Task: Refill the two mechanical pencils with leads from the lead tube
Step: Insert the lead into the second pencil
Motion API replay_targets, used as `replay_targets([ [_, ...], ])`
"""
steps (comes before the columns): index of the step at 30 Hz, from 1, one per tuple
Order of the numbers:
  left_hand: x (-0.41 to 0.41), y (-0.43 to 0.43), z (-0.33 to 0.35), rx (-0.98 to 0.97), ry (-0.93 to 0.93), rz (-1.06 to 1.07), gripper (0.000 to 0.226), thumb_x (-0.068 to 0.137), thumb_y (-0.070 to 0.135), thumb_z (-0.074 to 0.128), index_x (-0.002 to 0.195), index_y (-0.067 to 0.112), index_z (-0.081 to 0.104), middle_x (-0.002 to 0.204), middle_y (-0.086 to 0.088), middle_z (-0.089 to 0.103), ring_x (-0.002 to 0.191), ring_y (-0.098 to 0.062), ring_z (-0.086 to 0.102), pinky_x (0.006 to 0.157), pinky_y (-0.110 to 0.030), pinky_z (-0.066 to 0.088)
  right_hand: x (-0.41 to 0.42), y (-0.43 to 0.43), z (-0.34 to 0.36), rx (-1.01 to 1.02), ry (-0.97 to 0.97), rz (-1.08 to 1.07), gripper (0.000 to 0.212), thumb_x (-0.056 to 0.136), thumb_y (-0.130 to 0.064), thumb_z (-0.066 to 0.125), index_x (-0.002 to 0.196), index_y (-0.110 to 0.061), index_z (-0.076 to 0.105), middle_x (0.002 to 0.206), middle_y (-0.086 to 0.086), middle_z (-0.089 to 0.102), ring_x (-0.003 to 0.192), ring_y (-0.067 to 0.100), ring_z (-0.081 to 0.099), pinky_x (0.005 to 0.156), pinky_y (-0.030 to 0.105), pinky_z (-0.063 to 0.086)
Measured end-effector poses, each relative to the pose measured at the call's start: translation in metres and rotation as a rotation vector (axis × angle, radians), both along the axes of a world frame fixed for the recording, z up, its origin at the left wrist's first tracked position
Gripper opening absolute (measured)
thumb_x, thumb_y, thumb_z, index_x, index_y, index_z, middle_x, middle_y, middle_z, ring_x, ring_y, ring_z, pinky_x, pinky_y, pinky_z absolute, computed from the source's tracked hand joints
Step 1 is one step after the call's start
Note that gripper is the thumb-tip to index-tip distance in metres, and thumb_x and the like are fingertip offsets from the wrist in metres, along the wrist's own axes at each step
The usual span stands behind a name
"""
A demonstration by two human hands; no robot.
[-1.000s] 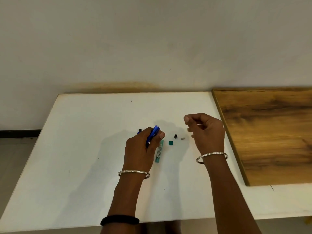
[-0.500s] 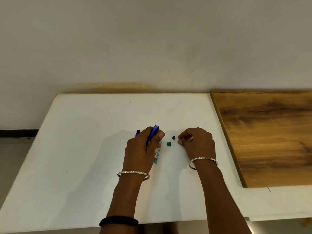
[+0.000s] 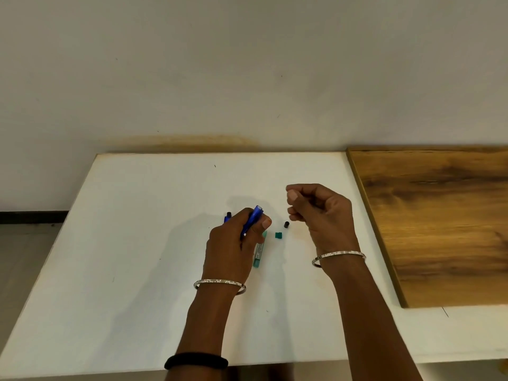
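1. Grips a blue mechanical pencil (image 3: 254,218) in the left hand (image 3: 233,248), just left of the frame's centre, fingers wrapped round the barrel and thumb laid along it; holds it tilted, upper end toward the top right.
2. Holds the right hand (image 3: 321,215) above the table, right of centre, fingers curled in and thumb tip against the forefinger; cannot tell whether anything sits in that pinch.
3. Shows only the dark end of a second pencil (image 3: 228,215), poking out at the upper left of the left hand's knuckles.
4. Has the lead tube (image 3: 259,251), teal with a label, lying flat just right of the left hand, upper end hidden under the thumb.
5. Sets a small teal cap (image 3: 278,235) right of the tube and a small black cap (image 3: 286,224) just up and right of it, apart, between the hands.
6. Wears a left bangle (image 3: 220,283) and a right bangle (image 3: 339,254), both thin silver, plus a black band (image 3: 196,362) on the left forearm near the bottom edge.
7. Works on a white table (image 3: 137,243), with a wooden board (image 3: 439,215) at the right and a pale wall (image 3: 247,64) across the upper half.
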State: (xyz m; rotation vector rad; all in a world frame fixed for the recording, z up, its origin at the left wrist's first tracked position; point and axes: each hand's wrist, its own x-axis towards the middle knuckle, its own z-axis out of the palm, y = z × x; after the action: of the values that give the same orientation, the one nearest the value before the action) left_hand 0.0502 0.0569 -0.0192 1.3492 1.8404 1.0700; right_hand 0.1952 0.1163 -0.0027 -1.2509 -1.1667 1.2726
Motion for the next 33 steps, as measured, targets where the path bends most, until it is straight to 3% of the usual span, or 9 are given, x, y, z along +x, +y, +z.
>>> replay_targets([
  [3,0.000,-0.001,0.000,0.002,0.046,-0.015,0.050,0.080,0.059,0.044,0.105,0.020,0.065,0.073,0.001,0.069,0.062,-0.013,0.060,0.067,-0.023,0.049,-0.008,-0.004,0.002,0.017,0.032,0.152,0.011,0.084,-0.017,0.072,0.093,-0.020,0.077,0.086,0.002,0.077,0.069,0.014,0.070,0.064,0.027,0.058],
  [7,-0.002,0.000,-0.002,-0.006,0.121,-0.004,0.039,0.087,0.050,0.050,0.107,0.020,0.064,0.074,-0.001,0.069,0.066,-0.017,0.063,0.068,-0.027,0.050,-0.010,-0.005,0.001,0.040,0.039,0.288,0.017,0.087,-0.008,0.067,0.099,-0.016,0.076,0.095,0.001,0.077,0.079,0.014,0.071,0.070,0.021,0.056],
  [12,-0.001,0.000,-0.002,-0.027,0.170,-0.014,0.039,0.086,0.052,0.048,0.107,0.023,0.062,0.075,-0.002,0.069,0.067,-0.017,0.064,0.062,-0.018,0.044,-0.009,-0.004,-0.002,0.058,-0.045,0.272,0.018,0.080,-0.004,0.074,0.094,-0.016,0.075,0.091,0.003,0.076,0.085,0.021,0.071,0.078,0.033,0.060],
  [15,-0.002,0.000,-0.003,-0.035,0.208,-0.026,0.038,0.087,0.052,0.048,0.107,0.023,0.062,0.075,-0.003,0.069,0.068,-0.019,0.064,0.064,-0.023,0.048,-0.008,-0.003,-0.001,0.063,-0.011,0.254,0.020,0.075,-0.002,0.078,0.091,-0.012,0.072,0.088,0.008,0.076,0.083,0.024,0.073,0.073,0.028,0.059],
  [19,-0.001,0.000,-0.002,-0.029,0.257,-0.044,0.037,0.089,0.049,0.047,0.109,0.022,0.061,0.076,-0.004,0.069,0.069,-0.020,0.065,0.069,-0.033,0.054,-0.005,-0.002,-0.002,0.052,0.002,0.249,0.020,0.073,-0.002,0.080,0.088,-0.010,0.070,0.084,0.013,0.075,0.079,0.029,0.073,0.070,0.033,0.060],
  [24,-0.001,0.000,-0.003,-0.063,0.323,-0.076,0.037,0.090,0.051,0.045,0.111,0.024,0.060,0.083,-0.003,0.069,0.076,-0.019,0.065,0.070,-0.028,0.050,0.000,-0.001,-0.001,0.085,-0.108,0.279,0.019,0.072,-0.001,0.080,0.085,-0.009,0.069,0.079,0.008,0.076,0.075,0.024,0.073,0.074,0.038,0.061],
  [29,0.001,-0.001,-0.004,-0.090,0.403,-0.107,0.038,0.091,0.053,0.042,0.115,0.028,0.058,0.080,0.003,0.063,0.073,-0.016,0.059,0.068,-0.026,0.046,0.007,0.000,0.003,0.101,-0.211,0.335,0.019,0.072,-0.003,0.081,0.084,-0.009,0.068,0.080,0.004,0.076,0.077,0.020,0.073,0.073,0.033,0.061],
  [33,0.001,0.000,-0.006,-0.094,0.520,-0.134,0.034,0.092,0.052,0.040,0.107,0.028,0.058,0.070,0.008,0.051,0.062,-0.013,0.047,0.062,-0.023,0.034,0.010,0.000,0.007,0.111,-0.322,0.367,0.016,0.072,-0.006,0.081,0.081,-0.012,0.069,0.076,0.000,0.076,0.073,0.014,0.072,0.070,0.027,0.059],
])
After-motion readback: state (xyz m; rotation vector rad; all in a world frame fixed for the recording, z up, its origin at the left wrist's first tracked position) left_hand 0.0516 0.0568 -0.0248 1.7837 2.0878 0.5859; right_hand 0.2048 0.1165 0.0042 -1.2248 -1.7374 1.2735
